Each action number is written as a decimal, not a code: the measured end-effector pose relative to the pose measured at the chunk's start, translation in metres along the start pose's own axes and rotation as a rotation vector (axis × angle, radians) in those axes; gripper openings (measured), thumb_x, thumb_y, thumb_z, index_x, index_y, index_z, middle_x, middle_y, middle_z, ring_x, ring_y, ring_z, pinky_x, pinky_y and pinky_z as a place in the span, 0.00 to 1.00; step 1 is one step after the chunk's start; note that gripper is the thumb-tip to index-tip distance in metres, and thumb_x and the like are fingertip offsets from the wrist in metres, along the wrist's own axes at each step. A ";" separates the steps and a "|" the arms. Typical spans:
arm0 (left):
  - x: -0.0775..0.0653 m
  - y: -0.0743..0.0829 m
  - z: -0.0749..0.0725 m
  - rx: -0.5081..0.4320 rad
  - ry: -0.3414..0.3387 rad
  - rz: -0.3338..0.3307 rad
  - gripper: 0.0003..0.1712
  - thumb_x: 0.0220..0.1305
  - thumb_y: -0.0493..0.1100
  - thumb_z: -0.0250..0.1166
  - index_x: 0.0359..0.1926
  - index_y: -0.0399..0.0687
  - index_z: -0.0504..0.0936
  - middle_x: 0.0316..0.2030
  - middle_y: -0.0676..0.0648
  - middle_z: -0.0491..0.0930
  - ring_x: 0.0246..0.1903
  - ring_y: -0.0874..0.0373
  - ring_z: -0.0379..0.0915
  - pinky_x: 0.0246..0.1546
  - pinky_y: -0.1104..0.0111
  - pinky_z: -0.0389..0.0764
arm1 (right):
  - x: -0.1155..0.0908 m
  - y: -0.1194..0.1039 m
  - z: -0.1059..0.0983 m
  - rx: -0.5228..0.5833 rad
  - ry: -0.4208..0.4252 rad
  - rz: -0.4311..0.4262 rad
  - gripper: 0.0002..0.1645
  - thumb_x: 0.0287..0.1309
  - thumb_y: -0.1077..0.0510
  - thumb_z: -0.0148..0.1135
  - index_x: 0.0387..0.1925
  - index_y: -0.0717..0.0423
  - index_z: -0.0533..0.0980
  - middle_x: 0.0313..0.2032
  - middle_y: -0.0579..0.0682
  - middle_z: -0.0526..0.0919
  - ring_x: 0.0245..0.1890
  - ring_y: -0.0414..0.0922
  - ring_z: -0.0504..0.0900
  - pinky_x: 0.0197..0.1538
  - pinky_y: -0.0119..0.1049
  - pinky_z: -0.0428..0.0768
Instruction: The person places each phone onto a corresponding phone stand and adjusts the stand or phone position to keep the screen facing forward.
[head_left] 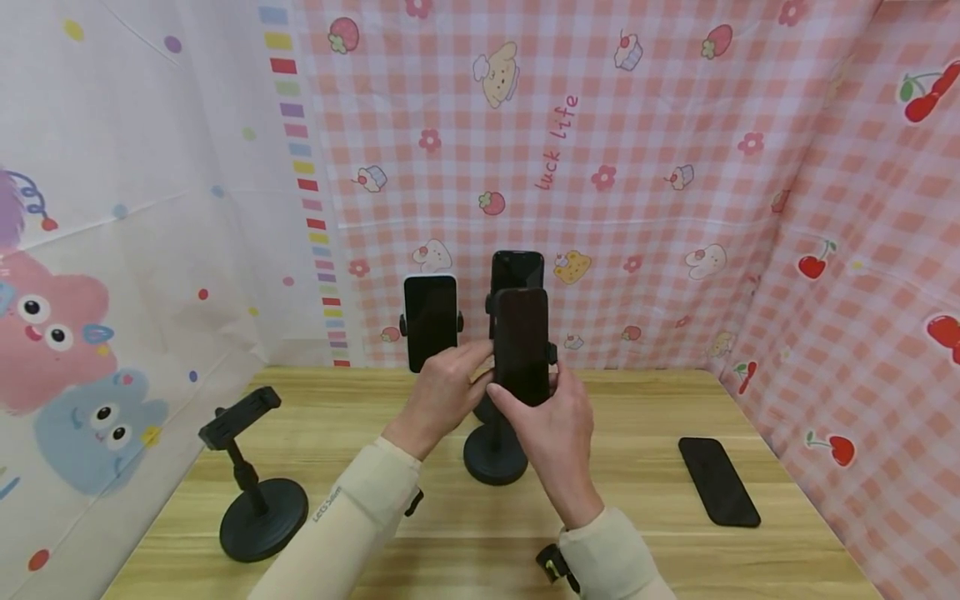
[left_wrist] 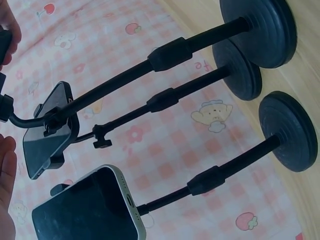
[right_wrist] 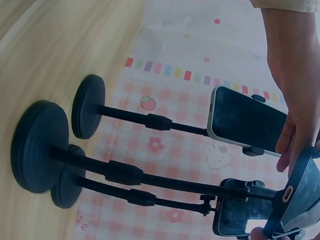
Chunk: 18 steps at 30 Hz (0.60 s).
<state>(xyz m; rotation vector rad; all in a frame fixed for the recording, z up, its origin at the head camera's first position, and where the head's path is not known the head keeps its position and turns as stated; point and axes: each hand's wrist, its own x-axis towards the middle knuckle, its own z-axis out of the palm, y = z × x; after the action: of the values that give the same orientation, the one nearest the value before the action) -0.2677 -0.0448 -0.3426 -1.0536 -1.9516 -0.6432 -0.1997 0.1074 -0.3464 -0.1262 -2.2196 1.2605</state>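
A black smartphone (head_left: 522, 343) stands upright, screen toward me, at the head of the front phone stand (head_left: 495, 457). My right hand (head_left: 558, 425) grips its lower right part, the thumb across the bottom corner and the fingers behind. On the left edge, my left hand (head_left: 444, 392) has its fingers bent around the side where the holder's clamp sits; the phone partly hides them. In the right wrist view, the left hand (right_wrist: 300, 105) reaches down to the tilted smartphone (right_wrist: 300, 200). The clamp's right arm (head_left: 552, 354) shows beside the phone.
Behind stand two more holders, one with a white-edged phone (head_left: 431, 323), another with a black phone (head_left: 517, 267) partly hidden. A phone stand (head_left: 258, 517) with no phone is at the left. Another black phone (head_left: 718, 482) lies flat on the wooden table (head_left: 637, 467) at right.
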 end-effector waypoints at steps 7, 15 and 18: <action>0.000 0.000 -0.001 0.023 -0.008 0.042 0.22 0.56 0.38 0.75 0.53 0.41 0.82 0.49 0.44 0.84 0.47 0.54 0.82 0.50 0.64 0.80 | 0.010 -0.005 -0.006 0.000 -0.032 -0.020 0.50 0.42 0.32 0.77 0.59 0.56 0.70 0.39 0.52 0.75 0.37 0.49 0.73 0.36 0.42 0.73; -0.002 -0.002 -0.001 0.084 0.010 0.069 0.21 0.57 0.38 0.75 0.52 0.41 0.83 0.48 0.45 0.85 0.45 0.55 0.83 0.47 0.64 0.81 | 0.010 -0.004 -0.007 0.018 -0.048 -0.027 0.49 0.42 0.32 0.77 0.59 0.54 0.71 0.43 0.50 0.76 0.41 0.47 0.74 0.41 0.43 0.74; -0.002 -0.003 -0.001 0.087 0.008 0.078 0.20 0.57 0.38 0.74 0.52 0.40 0.83 0.48 0.45 0.85 0.45 0.55 0.83 0.47 0.64 0.81 | 0.011 -0.003 -0.006 0.006 -0.039 -0.046 0.48 0.43 0.33 0.77 0.59 0.55 0.71 0.43 0.51 0.76 0.41 0.48 0.74 0.40 0.43 0.74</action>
<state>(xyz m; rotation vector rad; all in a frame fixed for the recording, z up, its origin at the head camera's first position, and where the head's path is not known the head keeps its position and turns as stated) -0.2688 -0.0479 -0.3439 -1.0659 -1.9037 -0.5148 -0.2047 0.1139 -0.3370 -0.0485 -2.2387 1.2546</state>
